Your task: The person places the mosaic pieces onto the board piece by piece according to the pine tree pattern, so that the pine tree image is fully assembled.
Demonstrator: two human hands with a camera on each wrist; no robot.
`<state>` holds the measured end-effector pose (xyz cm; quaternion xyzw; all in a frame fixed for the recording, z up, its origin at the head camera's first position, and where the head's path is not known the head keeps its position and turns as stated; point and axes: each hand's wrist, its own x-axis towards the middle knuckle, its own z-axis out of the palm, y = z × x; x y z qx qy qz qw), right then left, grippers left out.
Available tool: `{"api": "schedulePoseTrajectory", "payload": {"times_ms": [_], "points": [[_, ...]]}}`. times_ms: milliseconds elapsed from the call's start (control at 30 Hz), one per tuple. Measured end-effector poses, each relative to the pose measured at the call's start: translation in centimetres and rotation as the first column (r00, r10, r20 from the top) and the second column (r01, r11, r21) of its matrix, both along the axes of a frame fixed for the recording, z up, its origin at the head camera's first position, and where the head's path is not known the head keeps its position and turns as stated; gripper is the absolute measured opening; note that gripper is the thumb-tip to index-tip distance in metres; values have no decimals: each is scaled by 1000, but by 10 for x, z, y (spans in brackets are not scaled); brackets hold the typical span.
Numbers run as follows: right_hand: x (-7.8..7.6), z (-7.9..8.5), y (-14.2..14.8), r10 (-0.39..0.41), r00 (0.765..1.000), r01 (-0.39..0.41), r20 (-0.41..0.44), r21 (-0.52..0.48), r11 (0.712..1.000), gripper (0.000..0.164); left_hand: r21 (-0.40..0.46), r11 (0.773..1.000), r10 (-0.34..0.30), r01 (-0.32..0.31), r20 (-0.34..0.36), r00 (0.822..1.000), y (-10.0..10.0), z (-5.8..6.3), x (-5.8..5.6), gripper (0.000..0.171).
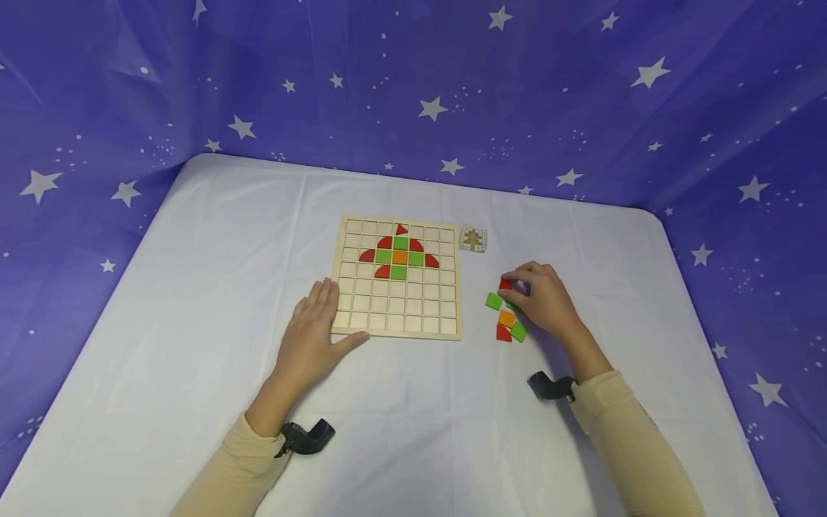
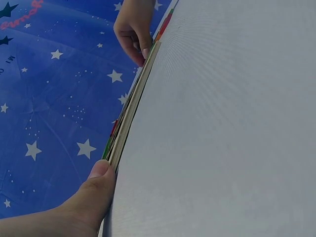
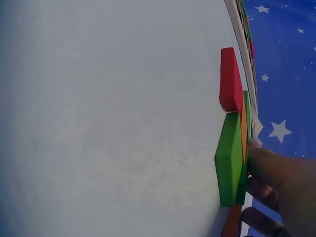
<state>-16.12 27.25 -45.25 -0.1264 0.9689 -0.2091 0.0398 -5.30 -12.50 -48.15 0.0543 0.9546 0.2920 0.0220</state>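
Observation:
A wooden grid board (image 1: 431, 309) lies on the table, with a figure of red, green and orange tiles in its upper half. My left hand (image 1: 309, 337) rests at the board's near left corner, fingers extended along the left side; its thumb (image 2: 101, 170) touches the near edge. Right of the board, my right hand (image 1: 543, 298) has thumb and fingers around a red tile (image 1: 505, 284), seemingly pinching it. Beside that hand lie green tiles (image 1: 494, 301), an orange square (image 1: 507, 318) and a red quarter-circle tile (image 1: 504, 333). The right hand partly covers another green tile.
A small pattern card (image 1: 474, 238) showing a brown tree-like figure lies by the board's far right corner. White cloth (image 1: 413, 416) covers the table. A blue curtain with stars (image 1: 433, 108) hangs behind it. Both wrists wear black mounts (image 1: 310, 436).

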Motion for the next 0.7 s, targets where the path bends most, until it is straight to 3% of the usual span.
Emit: {"api": "schedulePoseTrajectory", "payload": {"times_ms": [267, 700], "points": [[0, 2, -7, 66, 996, -59, -61, 118, 991, 34, 0, 1000, 0, 0, 0, 1000, -1, 0, 0, 108], [-1, -1, -11, 68, 997, -65, -43, 54, 996, 33, 6, 1000, 2, -2, -3, 1000, 0, 0, 0, 108]]}}
